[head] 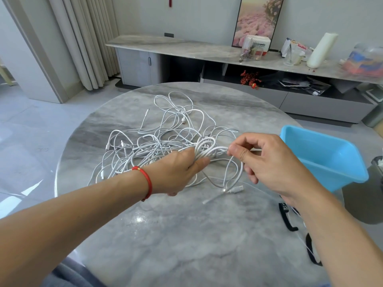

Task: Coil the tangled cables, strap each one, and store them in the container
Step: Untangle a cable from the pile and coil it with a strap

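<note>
On the round table most cables lie tangled; the bin looks empty. The left hand grips a part-wound coil, the right hand pinches its strand; straps wait unused.

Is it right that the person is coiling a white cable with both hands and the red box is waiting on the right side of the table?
Not quite: the box is blue, not red, as the head view shows. The rest holds: the left hand and right hand are coiling a white cable, and the box waits on the table's right side.

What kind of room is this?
Probably a living room at home. There's a long low cabinet with a framed picture leaning on it, curtains, and a round marble table.
</note>
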{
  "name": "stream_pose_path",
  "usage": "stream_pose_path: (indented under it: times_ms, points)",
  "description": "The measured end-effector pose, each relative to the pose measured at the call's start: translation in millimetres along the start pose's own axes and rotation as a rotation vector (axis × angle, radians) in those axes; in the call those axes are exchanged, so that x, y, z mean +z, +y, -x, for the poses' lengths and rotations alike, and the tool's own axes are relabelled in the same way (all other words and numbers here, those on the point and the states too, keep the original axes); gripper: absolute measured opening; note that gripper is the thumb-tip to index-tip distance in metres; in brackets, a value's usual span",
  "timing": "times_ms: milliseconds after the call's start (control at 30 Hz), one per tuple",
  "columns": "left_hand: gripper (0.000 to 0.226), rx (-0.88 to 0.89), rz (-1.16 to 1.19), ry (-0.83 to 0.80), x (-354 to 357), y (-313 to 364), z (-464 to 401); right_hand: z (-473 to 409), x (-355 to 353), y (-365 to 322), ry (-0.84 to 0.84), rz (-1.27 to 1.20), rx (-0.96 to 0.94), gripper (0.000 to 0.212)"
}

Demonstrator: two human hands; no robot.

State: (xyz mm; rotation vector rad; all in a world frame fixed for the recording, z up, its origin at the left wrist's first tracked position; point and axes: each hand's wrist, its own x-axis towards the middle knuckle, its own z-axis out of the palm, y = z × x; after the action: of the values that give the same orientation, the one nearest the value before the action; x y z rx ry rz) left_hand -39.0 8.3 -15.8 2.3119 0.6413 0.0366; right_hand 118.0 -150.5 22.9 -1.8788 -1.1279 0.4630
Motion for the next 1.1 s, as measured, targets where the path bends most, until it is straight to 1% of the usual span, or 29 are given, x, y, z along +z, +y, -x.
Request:
stream_pose_path:
  times_ms: [67, 133, 167, 233, 267, 333, 400, 467, 600, 733, 800, 900, 967, 1033, 1100]
  points:
    - [0.045, -0.05, 0.152, 0.005, 2, 1, -1, 2, -4, -1, -0.078, -0.064, 0.022, 0.019]
    - [0.04, -0.088, 0.28, -0.012, 4, 2, -1, 4, -8, -1, -0.174, -0.019, -0.009, 0.019]
    - [0.036, -0.095, 0.299, -0.031, 4, 2, -1, 5, -10, -2, -0.219, 0.0, -0.027, 0.018]
    - [0.034, -0.103, 0.241, -0.047, 4, 3, -1, 5, -11, -4, -0.261, -0.019, -0.053, 0.017]
    - [0.038, -0.11, 0.181, -0.044, 3, 4, 0, 4, -11, -4, -0.248, -0.039, -0.064, 0.016]
    - [0.045, -0.106, 0.097, -0.047, 2, 7, 2, 2, -7, -2, -0.151, -0.06, -0.069, 0.016]
    - [0.047, -0.07, 0.123, -0.045, 5, 10, 4, -1, 0, 3, -0.021, -0.058, -0.037, 0.018]
    - [0.047, -0.019, 0.177, -0.021, 9, 14, 5, -2, 6, 6, 0.067, -0.09, 0.016, 0.019]
    - [0.047, 0.033, 0.176, 0.032, 12, 21, 9, -2, 14, 6, 0.141, -0.239, 0.059, 0.01]
    - [0.044, 0.101, 0.095, 0.122, 13, 25, 11, -1, 19, 4, 0.155, -0.348, 0.102, 0.009]
    - [0.043, 0.137, 0.124, 0.104, 11, 26, 12, -1, 19, 4, 0.136, -0.414, 0.14, 0.008]
    - [0.043, 0.156, 0.219, 0.033, 9, 24, 13, 1, 18, 1, 0.099, -0.474, 0.185, 0.008]
    - [0.043, 0.187, 0.157, 0.045, 6, 23, 11, 1, 17, 0, 0.088, -0.508, 0.201, 0.008]
    - [0.039, 0.224, 0.055, 0.053, 2, 22, 9, 2, 17, -1, 0.103, -0.476, 0.178, 0.008]
    - [0.032, 0.252, 0.034, 0.053, 1, 22, 8, 2, 15, -1, 0.125, -0.384, 0.126, 0.01]
